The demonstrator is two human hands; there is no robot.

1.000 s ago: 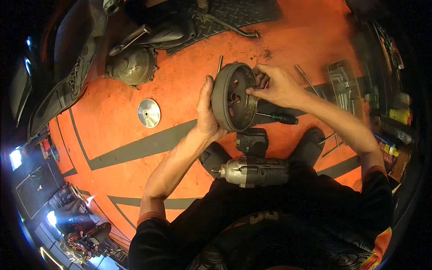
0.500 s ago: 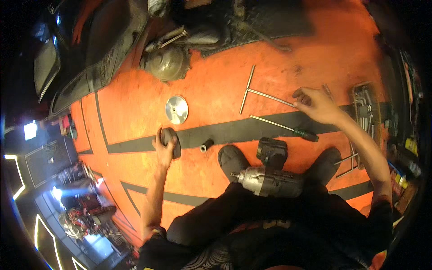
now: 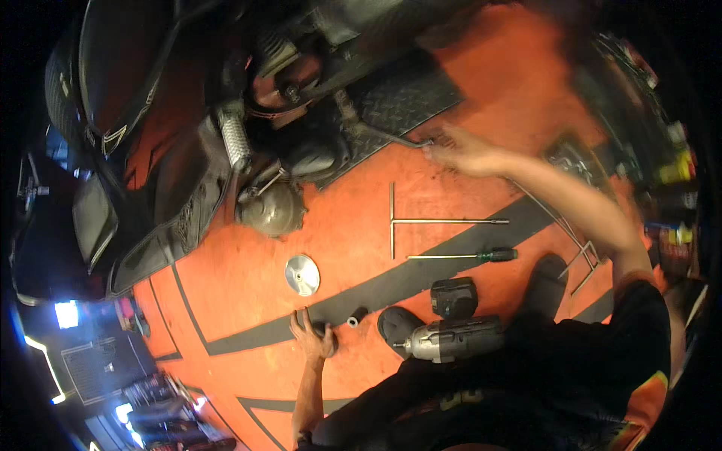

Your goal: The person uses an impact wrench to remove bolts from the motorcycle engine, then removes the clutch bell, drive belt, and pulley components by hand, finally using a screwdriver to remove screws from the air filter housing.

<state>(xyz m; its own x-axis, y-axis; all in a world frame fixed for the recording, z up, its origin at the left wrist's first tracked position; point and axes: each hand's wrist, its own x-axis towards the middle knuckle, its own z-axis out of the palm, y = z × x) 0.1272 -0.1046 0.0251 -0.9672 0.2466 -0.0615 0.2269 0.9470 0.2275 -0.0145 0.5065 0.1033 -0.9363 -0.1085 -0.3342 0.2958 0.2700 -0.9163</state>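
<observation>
My left hand [image 3: 310, 340] is down at the floor, fingers spread on one side of a dark rounded part [image 3: 331, 342] and thumb on the other. A black socket [image 3: 357, 316] lies just right of it, and a shiny metal disc [image 3: 302, 275] lies beyond. My right hand [image 3: 468, 152] is stretched forward, blurred, its fingertips at the end of a bent metal lever [image 3: 398, 139] on the motorcycle. Whether it grips the lever cannot be made out. Nearer to me lie a T-handle wrench [image 3: 444, 221] and a green-handled screwdriver [image 3: 492, 255].
A cordless impact wrench [image 3: 451, 340] rests by my lap, its battery [image 3: 453, 298] pointing away. The motorcycle's round engine cover [image 3: 272, 212] stands ahead left. More T-handles [image 3: 589, 255] lie at right beside a tool tray [image 3: 571, 161]. A dark ridged mat [image 3: 406, 94] lies under the motorcycle.
My view has tilted forward, showing more of the motorcycle. My right hand has moved from near the T-handle's tip to the bent lever. My left hand remains at the dark rounded part.
</observation>
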